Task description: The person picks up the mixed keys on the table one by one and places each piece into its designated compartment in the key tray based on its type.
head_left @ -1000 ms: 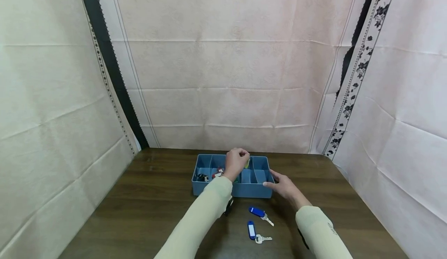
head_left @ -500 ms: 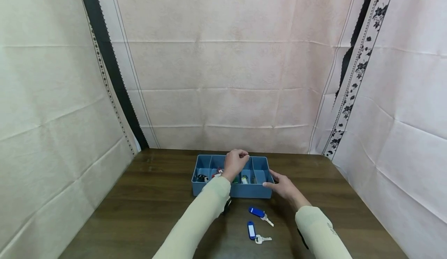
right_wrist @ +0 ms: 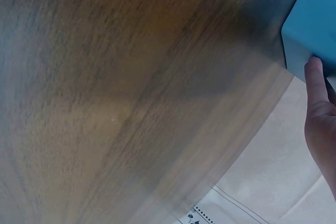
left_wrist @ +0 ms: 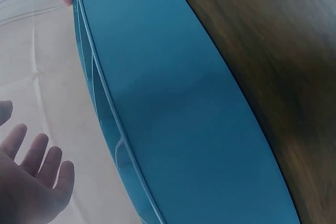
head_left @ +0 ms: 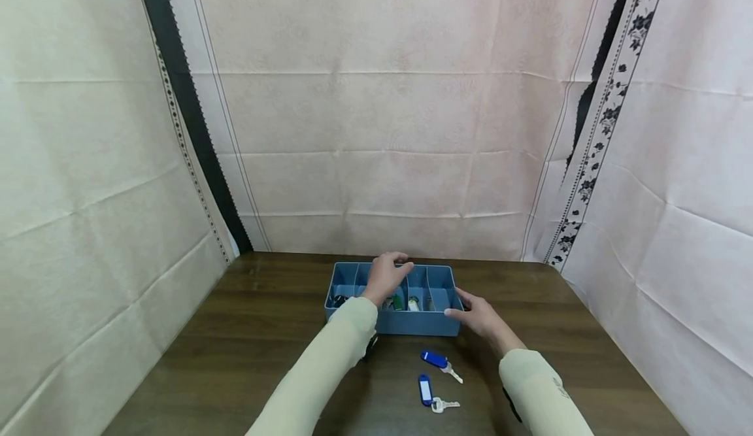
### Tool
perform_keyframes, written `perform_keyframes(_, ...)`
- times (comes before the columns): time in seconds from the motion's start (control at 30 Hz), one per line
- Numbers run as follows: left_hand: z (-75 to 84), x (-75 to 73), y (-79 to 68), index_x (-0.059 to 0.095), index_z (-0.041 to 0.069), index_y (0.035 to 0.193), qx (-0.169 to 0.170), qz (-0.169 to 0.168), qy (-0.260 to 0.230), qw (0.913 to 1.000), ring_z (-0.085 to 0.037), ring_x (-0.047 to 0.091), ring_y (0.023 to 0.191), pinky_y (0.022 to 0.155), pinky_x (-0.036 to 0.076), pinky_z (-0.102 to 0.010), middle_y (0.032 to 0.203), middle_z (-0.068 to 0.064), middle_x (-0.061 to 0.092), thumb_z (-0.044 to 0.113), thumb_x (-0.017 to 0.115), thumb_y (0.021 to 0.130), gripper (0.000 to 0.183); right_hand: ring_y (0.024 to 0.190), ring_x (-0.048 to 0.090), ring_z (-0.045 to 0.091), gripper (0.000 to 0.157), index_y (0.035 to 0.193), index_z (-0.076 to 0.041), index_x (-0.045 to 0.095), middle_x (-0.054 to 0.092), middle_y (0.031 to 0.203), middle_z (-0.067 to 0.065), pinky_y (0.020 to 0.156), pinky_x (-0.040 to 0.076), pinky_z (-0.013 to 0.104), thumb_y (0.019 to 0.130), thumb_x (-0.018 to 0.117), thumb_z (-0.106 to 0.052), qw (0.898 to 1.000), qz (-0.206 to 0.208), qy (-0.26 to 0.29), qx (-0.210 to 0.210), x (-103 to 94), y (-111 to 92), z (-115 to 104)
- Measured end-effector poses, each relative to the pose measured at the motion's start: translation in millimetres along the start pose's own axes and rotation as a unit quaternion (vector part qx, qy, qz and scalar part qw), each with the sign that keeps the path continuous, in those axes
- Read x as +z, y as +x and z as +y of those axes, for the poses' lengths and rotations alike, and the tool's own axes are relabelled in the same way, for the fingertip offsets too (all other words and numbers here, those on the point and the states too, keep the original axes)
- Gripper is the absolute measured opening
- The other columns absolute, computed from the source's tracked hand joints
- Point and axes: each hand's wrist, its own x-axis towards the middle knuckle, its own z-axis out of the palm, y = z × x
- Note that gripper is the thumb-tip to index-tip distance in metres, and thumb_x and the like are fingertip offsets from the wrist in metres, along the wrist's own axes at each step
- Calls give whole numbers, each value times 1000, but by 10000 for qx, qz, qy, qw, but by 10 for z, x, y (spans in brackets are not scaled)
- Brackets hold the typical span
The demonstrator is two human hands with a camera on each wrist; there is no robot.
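Observation:
A blue divided storage box (head_left: pixel 416 323) stands toward the back of the table. My left hand (head_left: pixel 385 278) is over its middle compartments, fingers parted and holding nothing. In the left wrist view, the same hand (left_wrist: pixel 37 182) shows loose, spread fingers apart from the box wall. My right hand (head_left: pixel 482 318) holds the box's right end, thumb at the front corner and fingers along the side. Inside a compartment lies a small white-labelled item (head_left: pixel 414 303), with a green item (head_left: pixel 397 302) to its left. A dark item (head_left: pixel 339 301) sits in the leftmost compartment.
Two keys with blue tags lie on the wooden table in front of the box: the upper blue tag (head_left: pixel 434 359) and the lower blue tag (head_left: pixel 425 389). Pale cloth (head_left: pixel 376 129) hangs behind the table and at both sides.
My left hand let go of a yellow-green item, which dropped into a right-of-middle compartment. The hand then moved left and its fingers spread. My right hand stayed at the box's end.

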Motion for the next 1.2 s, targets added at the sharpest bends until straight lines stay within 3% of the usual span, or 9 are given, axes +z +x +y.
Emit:
perform_keyframes(0.33, -121, -196, -22, 60, 14, 118, -58, 34, 213, 9998, -20, 53, 104, 85, 45, -38, 115, -2, 57, 36, 57, 88, 37, 126, 32, 40, 93, 143, -20, 28, 34, 140, 18, 93, 32, 57, 67, 61, -63, 9999, -9, 92, -48, 1, 12, 19)
perform_keyframes(0.63, -250, -410, -70, 50, 17, 128, -309, -267, 392, 9984, -24, 43, 118, 94, 37, -45, 130, -5, 48, 46, 57, 85, 52, 125, 32, 40, 92, 143, -20, 28, 34, 140, 18, 93, 32, 57, 68, 61, -62, 10000, -27, 80, -3, -9, -8, -2)
perform_keyframes(0.77, -333, -507, -115, 44, 19, 134, -437, -366, 704, 9959, -25, 37, 124, 97, 33, -47, 136, -5, 41, 51, 57, 83, 61, 126, 32, 40, 94, 143, -21, 28, 34, 140, 18, 92, 32, 57, 66, 62, -62, 9999, -27, 144, 36, -6, -6, -2)
perform_keyframes(0.93, -465, -638, -154, 38, 17, 138, -327, -493, 1230, 9906, -27, 30, 129, 101, 24, -50, 140, -6, 35, 55, 56, 82, 70, 126, 32, 39, 95, 143, -21, 29, 34, 141, 17, 92, 33, 57, 65, 62, -63, 9997, -28, 232, 67, -4, -5, 1)
perform_keyframes(1.2, -607, -791, -232, 31, 11, 141, -428, -758, 1902, 9779, -31, 23, 131, 102, 21, -53, 144, -12, 28, 58, 59, 77, 84, 123, 36, 40, 93, 143, -21, 28, 33, 141, 17, 91, 34, 57, 67, 63, -61, 9997, -27, 226, 41, 5, -5, -5)
